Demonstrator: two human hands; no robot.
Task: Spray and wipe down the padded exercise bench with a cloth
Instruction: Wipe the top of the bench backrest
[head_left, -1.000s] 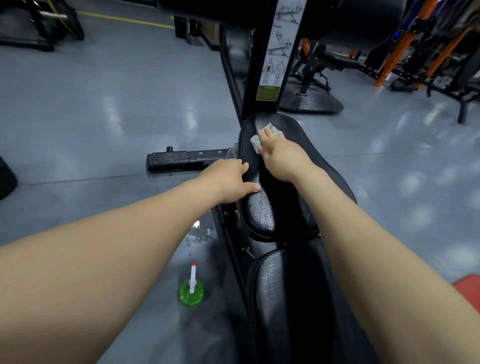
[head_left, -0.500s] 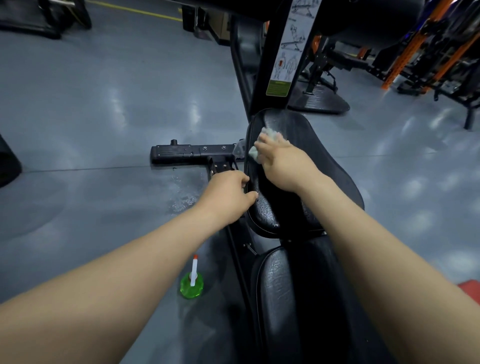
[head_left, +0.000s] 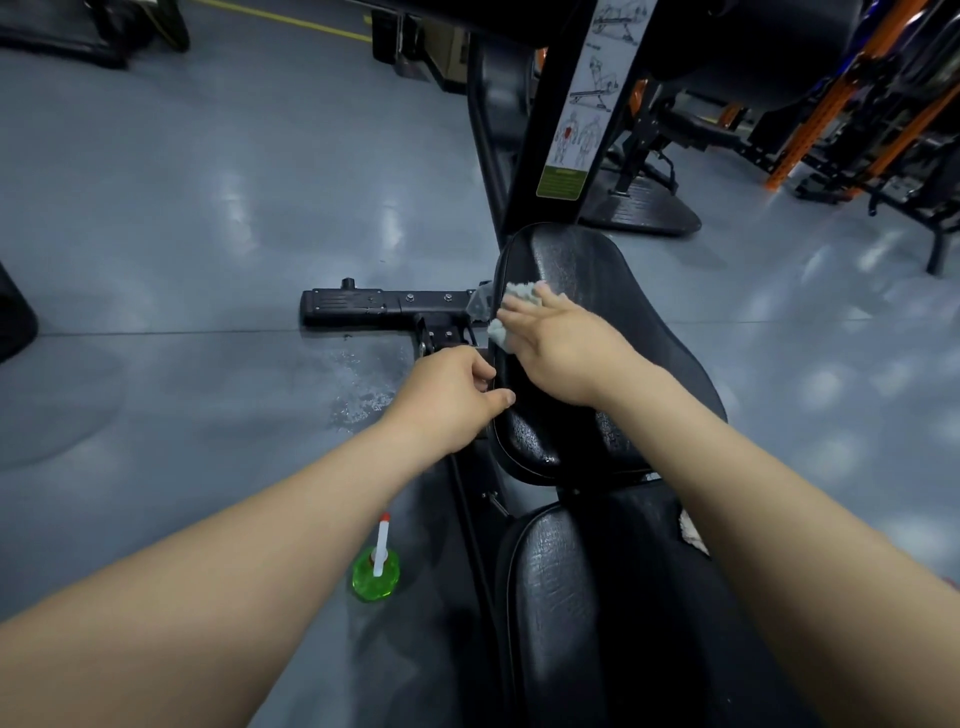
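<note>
On far pad (head_left: 582, 270), left rim: cloth (head_left: 514, 293), shifted left from mid-pad. Right hand (head_left: 561, 348) presses it, grip spread flat. Left hand (head_left: 447, 400), grip pinching pad edge. Wiping likely reaches rim; bottle (head_left: 375, 571) on floor, left.

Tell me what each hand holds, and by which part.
Right hand presses the cloth flat on the seat pad, at its left edge; no grip. Left hand grips that edge nearer, thumb on top.

Orange racks (head_left: 815, 130) stand far right; floor patch (head_left: 363, 400) looks possibly wet.
</note>
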